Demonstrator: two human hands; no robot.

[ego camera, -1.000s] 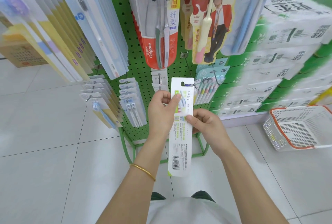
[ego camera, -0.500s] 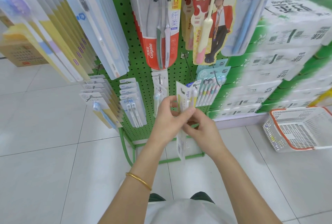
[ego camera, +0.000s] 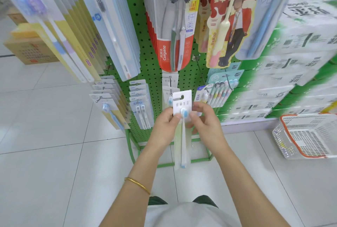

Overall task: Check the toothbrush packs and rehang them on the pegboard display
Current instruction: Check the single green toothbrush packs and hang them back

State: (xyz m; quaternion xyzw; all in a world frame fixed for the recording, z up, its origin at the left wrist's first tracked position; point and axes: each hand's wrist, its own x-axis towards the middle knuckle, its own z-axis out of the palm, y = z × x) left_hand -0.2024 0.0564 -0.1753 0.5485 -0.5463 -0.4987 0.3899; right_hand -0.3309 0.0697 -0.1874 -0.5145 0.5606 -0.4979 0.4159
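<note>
head view: a slim white card-and-clear-blister toothbrush pack (ego camera: 182, 103), flipped from its barcoded back within the last second, now faces the wearer, showing a blue-bristled brush and a hang hole at the top. the left hand (ego camera: 165, 126) and right hand (ego camera: 206, 123) pinch its upper edges, fingers (ego camera: 177, 117) curled on the glossy card, just before the green perforated metal pegboard (ego camera: 151, 73). the check looks finished; rehanging among the matching packs (ego camera: 168, 83) behind likely comes next.
</note>
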